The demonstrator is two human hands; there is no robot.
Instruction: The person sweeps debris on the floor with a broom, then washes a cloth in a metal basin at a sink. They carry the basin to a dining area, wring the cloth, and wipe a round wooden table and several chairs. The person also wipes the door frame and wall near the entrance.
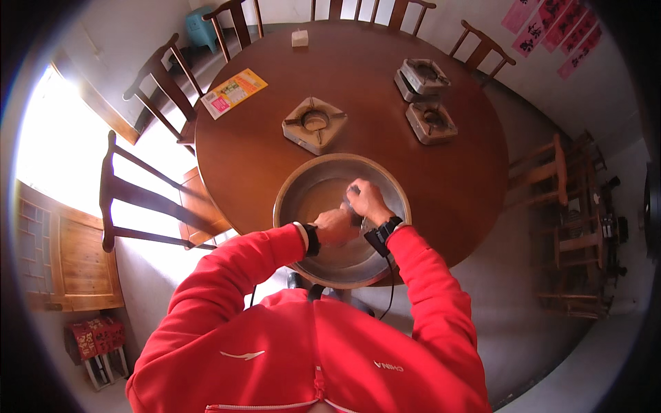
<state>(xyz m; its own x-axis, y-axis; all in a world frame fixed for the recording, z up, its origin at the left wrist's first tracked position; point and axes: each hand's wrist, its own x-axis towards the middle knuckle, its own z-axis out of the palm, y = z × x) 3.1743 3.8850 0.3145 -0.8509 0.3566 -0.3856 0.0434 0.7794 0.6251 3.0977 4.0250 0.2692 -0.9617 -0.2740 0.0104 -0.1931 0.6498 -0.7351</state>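
Observation:
A wide round basin (289,178) with a tan rim stands at the near edge of the table, with what looks like water inside. Above its middle, my right hand (369,199) grips a dark, bunched cloth (356,216), and drops seem to fall beside it. My left hand (333,225) is closed around the same cloth from the left and lower side; motion blur and the cloth hide its fingertips. Both wrists carry black straps, and a cable hangs from the right one.
A round wooden table (372,103) bears a square portable stove (315,124) beyond the basin. More stoves (431,124) sit at the right, two of them stacked. A printed leaflet (235,93) and a small pale box (299,38) lie farther off. Wooden chairs (150,206) surround the table.

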